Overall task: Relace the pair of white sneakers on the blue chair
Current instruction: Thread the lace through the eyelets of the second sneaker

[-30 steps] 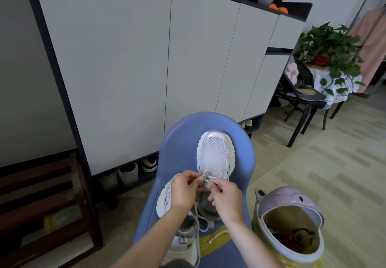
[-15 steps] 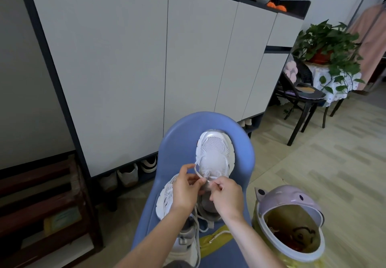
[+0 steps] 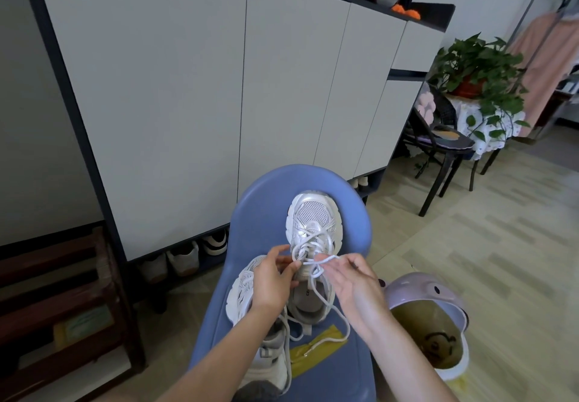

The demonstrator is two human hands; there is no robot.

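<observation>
Two white sneakers lie on the blue chair [image 3: 266, 201]. The right sneaker [image 3: 313, 219] points away from me, its white lace [image 3: 308, 246] crossed over the tongue. My left hand [image 3: 272, 279] pinches the lace at the upper eyelets. My right hand [image 3: 351, 279] holds a strand of the same lace between thumb and fingers, pulled to the right; the loose end trails down over the seat. The left sneaker [image 3: 242, 288] lies beside it, mostly hidden under my left wrist and forearm.
A yellow strip [image 3: 316, 350] lies on the seat near me. A pink-lidded bin [image 3: 432, 323] stands at the chair's right. A white cabinet [image 3: 188, 88] with shoes under it is behind. A black chair [image 3: 445, 147] and a potted plant [image 3: 476, 69] stand far right.
My hands have drawn apart, the right one pulling a lace strand out to the right. More lace now shows crossed over the right sneaker's tongue.
</observation>
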